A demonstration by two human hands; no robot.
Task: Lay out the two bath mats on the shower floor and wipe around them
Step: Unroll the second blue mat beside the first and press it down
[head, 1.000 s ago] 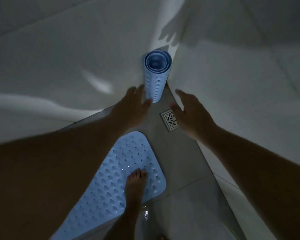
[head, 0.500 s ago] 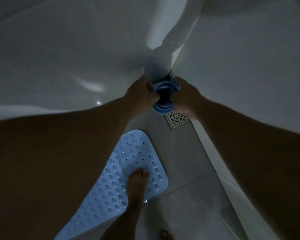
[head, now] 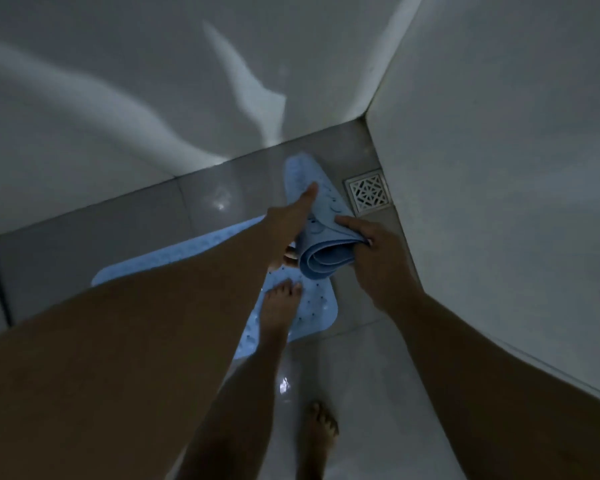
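Blue mat (head: 321, 233) half unrolled, curled end in hands (head: 378, 258)

Half-unrolled mat (head: 321, 216) between both hands

two bath mats (head: 321, 216), one drain (head: 368, 192)

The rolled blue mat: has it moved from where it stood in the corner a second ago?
Yes. The rolled mat has come down from the wall corner and lies partly unrolled left of the floor drain.
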